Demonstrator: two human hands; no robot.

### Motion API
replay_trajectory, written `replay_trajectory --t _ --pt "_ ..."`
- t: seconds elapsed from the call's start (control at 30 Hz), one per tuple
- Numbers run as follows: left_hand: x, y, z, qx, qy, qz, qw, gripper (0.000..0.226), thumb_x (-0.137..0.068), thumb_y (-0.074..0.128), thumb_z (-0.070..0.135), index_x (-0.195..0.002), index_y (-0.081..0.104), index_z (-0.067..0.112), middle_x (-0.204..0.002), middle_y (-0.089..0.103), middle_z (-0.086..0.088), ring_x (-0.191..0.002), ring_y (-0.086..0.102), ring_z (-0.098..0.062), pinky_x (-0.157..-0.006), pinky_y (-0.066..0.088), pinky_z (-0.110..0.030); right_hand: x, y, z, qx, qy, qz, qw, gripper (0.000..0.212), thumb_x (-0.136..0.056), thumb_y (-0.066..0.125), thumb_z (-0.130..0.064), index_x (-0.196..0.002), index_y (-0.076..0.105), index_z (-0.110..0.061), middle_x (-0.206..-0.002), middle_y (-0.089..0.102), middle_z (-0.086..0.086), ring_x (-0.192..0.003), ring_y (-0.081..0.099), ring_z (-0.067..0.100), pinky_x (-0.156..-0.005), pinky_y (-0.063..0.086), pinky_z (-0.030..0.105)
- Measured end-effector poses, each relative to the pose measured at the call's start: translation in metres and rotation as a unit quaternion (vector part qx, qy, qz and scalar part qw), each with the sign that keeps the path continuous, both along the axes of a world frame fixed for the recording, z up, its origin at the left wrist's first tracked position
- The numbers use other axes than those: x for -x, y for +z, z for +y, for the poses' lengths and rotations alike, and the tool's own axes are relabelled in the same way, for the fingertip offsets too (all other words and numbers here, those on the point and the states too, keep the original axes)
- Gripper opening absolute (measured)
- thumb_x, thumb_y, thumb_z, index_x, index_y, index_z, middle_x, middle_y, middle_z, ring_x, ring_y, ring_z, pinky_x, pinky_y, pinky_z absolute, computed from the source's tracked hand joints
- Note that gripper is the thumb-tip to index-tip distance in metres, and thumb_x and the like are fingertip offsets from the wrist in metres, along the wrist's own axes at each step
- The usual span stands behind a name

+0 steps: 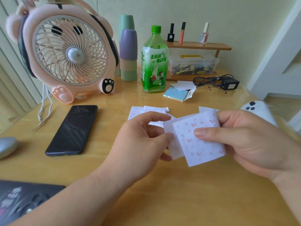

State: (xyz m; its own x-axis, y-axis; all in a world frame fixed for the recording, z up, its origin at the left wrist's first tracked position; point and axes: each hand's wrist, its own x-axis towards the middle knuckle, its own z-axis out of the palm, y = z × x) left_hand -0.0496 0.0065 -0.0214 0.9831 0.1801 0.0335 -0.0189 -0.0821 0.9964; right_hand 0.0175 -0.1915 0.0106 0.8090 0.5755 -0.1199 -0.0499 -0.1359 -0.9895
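The left hand (143, 137) and right hand (254, 144) both grasped one small cherry-print paper (200, 144), held between them just above the table (146, 201). The right hand clamped the paper's right side, its thumb (211, 134) laid flat across the printed face and its fingers curled behind. The left hand pinched a plain white flap (171, 141) that stuck out along the paper's left edge. That edge ran roughly away from the person, tilted a little to the left at the top, and the left hand was the nearer to it. Any folding or peeling seemed likely to turn on that flap, with the right hand as anchor. More sheets (141, 111) lay flat on the table just beyond the left hand; a phone (73, 129) lay well to the left.
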Motion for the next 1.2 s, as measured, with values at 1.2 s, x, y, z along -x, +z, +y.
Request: replay_trajectory --t 1.2 --pt "-0.001 -0.002 0.004 0.080 -0.051 -0.064 0.993 0.019 -0.081 0.077 0.007 -0.099 0.075 0.012 -0.081 0.073 -0.016 -0.060 0.060 -0.022 -0.051 0.047 -0.026 0.003 -0.006 0.008 -0.081 0.016 0.068 0.994 0.036 -0.079 0.065 -0.012 -0.110 0.075 0.003 -0.115 0.073 0.023 -0.110 0.070 0.037 -0.097 0.055 0.043"
